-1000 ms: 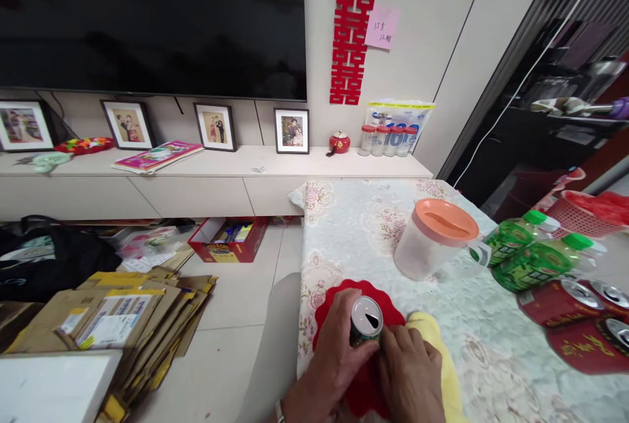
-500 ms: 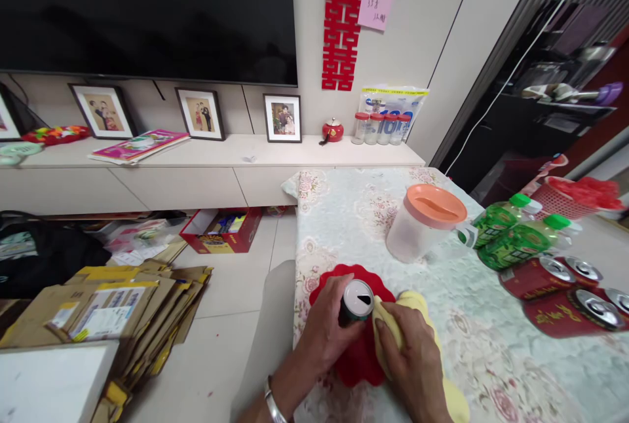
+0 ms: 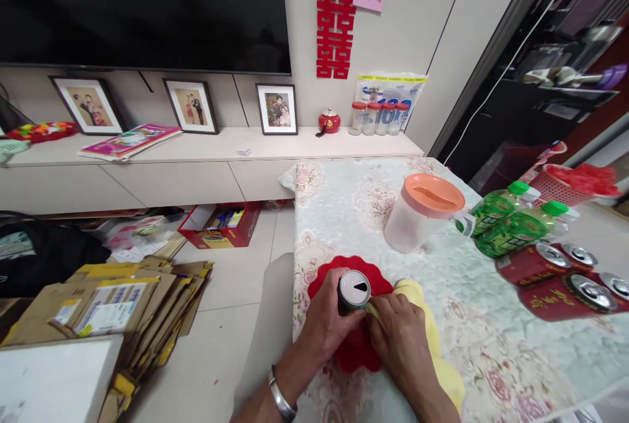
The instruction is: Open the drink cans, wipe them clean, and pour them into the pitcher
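A long white TV cabinet (image 3: 196,184) runs along the wall below a black television (image 3: 147,10). In front stands a table (image 3: 344,207) under a pale floral tablecloth. Flattened cardboard boxes (image 3: 147,325) are stacked on the floor. On the table are a translucent pitcher (image 3: 410,226) with an orange lid and, nearer, a red scalloped tray (image 3: 356,351). A yellow cloth (image 3: 415,295) lies just beside the tray. Two green-labelled bottles (image 3: 514,233) are to the pitcher's right, with red drink cans (image 3: 565,292) close by. The left hand (image 3: 327,315) is wrapped around an opened silver-topped can (image 3: 354,289) above the tray; whether its base touches is hidden. The right hand (image 3: 400,328), fingers curled, pinches a bit of yellow cloth against the can's side. A silver bracelet (image 3: 281,397) circles the left wrist.
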Action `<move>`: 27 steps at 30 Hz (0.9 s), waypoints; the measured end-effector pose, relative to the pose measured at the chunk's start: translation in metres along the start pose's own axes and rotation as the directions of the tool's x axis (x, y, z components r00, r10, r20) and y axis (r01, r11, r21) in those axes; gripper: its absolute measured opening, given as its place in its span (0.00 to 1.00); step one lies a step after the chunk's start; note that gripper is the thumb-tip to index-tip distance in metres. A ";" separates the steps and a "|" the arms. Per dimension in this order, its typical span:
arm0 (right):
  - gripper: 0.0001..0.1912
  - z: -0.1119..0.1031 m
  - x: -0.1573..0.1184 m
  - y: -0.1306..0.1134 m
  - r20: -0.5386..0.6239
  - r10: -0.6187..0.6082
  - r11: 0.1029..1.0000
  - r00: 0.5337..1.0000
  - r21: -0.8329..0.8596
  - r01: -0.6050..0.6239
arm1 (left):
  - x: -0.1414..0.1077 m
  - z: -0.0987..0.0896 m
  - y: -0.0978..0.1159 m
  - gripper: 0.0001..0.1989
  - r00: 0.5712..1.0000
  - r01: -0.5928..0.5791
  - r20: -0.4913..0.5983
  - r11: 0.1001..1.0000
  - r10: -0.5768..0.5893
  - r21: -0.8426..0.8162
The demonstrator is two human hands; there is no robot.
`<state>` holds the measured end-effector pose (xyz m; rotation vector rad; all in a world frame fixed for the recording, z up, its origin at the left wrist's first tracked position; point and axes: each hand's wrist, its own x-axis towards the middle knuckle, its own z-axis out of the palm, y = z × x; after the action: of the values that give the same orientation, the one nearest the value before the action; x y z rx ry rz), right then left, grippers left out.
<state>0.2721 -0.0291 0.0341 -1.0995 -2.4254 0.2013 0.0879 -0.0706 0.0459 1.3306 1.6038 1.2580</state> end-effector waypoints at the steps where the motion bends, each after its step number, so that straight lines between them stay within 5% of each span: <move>1: 0.12 -0.003 0.001 0.002 -0.013 -0.019 1.000 1.000 0.006 0.019 | 0.000 0.001 -0.001 0.27 1.000 0.003 -0.008 1.000 -0.003 0.000; 8: 0.16 -0.022 0.014 -0.001 -0.188 -0.085 0.996 0.978 -0.023 0.082 | 0.003 0.004 -0.010 0.36 0.999 -0.039 -0.011 0.999 0.039 0.032; 20: 0.10 -0.033 0.027 -0.040 -0.024 -0.103 0.986 0.994 -0.134 0.099 | 0.002 0.006 -0.004 0.30 0.999 -0.012 -0.030 0.998 0.014 0.061; 27: 0.10 -0.044 0.041 -0.029 0.075 -0.098 0.972 0.992 -0.206 0.112 | 0.001 0.006 -0.004 0.30 0.997 -0.061 -0.035 0.995 0.064 0.079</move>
<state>0.2499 -0.0203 0.0962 -1.0627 -2.6015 -0.0570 0.0920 -0.0677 0.0401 1.4233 1.6643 1.2763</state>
